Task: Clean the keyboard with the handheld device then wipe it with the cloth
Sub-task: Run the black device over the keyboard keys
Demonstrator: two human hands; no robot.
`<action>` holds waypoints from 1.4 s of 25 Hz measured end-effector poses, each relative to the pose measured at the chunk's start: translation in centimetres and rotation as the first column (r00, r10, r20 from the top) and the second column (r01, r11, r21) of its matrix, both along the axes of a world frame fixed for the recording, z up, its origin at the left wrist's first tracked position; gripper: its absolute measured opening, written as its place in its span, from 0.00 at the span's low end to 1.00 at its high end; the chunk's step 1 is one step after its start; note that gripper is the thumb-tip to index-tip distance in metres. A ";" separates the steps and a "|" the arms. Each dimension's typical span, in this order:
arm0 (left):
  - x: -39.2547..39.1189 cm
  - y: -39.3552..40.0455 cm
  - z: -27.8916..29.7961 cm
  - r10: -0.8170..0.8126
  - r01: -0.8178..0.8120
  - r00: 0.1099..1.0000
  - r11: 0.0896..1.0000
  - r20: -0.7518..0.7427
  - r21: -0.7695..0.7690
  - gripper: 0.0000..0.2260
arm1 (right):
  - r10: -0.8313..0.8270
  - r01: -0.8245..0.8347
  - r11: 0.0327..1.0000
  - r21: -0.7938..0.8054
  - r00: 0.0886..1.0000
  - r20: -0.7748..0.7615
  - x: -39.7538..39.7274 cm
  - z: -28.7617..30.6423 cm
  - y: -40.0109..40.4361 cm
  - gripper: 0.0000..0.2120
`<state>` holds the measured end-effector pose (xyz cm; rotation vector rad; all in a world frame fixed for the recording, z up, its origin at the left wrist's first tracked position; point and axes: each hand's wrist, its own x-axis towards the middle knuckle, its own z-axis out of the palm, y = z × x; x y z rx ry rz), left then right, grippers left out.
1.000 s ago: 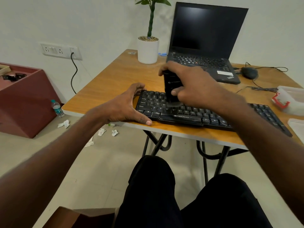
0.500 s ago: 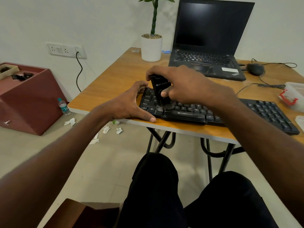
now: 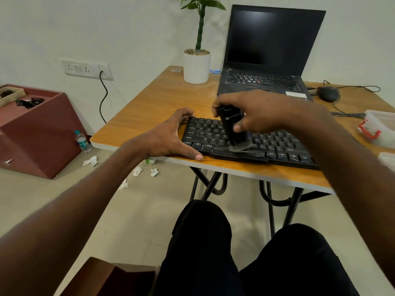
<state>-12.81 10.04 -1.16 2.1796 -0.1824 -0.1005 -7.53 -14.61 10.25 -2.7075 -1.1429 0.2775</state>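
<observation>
A black keyboard [image 3: 205, 135] lies along the front edge of the wooden table [image 3: 154, 103]. My right hand [image 3: 260, 112] grips a black handheld device [image 3: 229, 127] upright, its lower brush end on the keys near the space bar. My left hand [image 3: 168, 137] rests against the keyboard's left end, fingers at its far corner and thumb along the front edge. No cloth is plainly visible.
An open black laptop [image 3: 267, 60] and a white plant pot [image 3: 196, 66] stand at the back. A mouse [image 3: 328, 92] with cable lies at the right, next to a plastic container [image 3: 378, 129]. Paper scraps [image 3: 136, 170] and a bottle [image 3: 82, 142] lie on the floor.
My right hand moved the device left to the keyboard's left end, then back right and toward the front edge by the space bar. My left hand stayed at the keyboard's left end.
</observation>
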 end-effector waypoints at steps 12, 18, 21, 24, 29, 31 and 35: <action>0.1 0.1 0.0 -0.001 0.000 1.000 1.000 -0.016 -0.018 0.56 | -0.016 -0.003 0.979 0.202 0.995 0.096 -1.0 -1.4 -3.1 0.27; -0.1 -0.2 0.3 0.002 -0.003 1.000 1.000 -0.027 -0.019 0.54 | -0.030 0.035 0.999 -0.023 0.985 0.172 -1.7 -0.1 -4.4 0.28; -0.2 -0.3 0.3 0.007 -0.007 0.999 1.000 -0.031 -0.020 0.54 | -0.013 -0.013 0.964 0.267 0.995 0.095 -2.6 -2.0 -4.1 0.28; -0.2 -0.4 0.6 -0.013 0.014 0.998 1.000 -0.054 0.008 0.57 | -0.142 0.132 0.983 0.129 0.987 0.070 -1.3 -1.6 -6.1 0.26; -0.7 -2.7 1.9 0.121 -0.178 0.974 0.930 0.189 0.321 0.54 | -0.171 0.144 0.926 0.348 0.984 0.048 -0.6 -1.9 -6.9 0.28; -0.7 -5.9 1.9 0.188 -0.328 0.890 0.897 0.414 0.298 0.40 | -0.126 0.116 0.890 0.440 0.992 -0.006 -0.8 -2.9 -6.5 0.29; -0.7 -11.2 0.7 0.189 -0.412 0.809 0.857 0.556 0.309 0.25 | -0.191 0.176 0.873 0.454 0.981 -0.012 0.1 -3.7 -8.1 0.28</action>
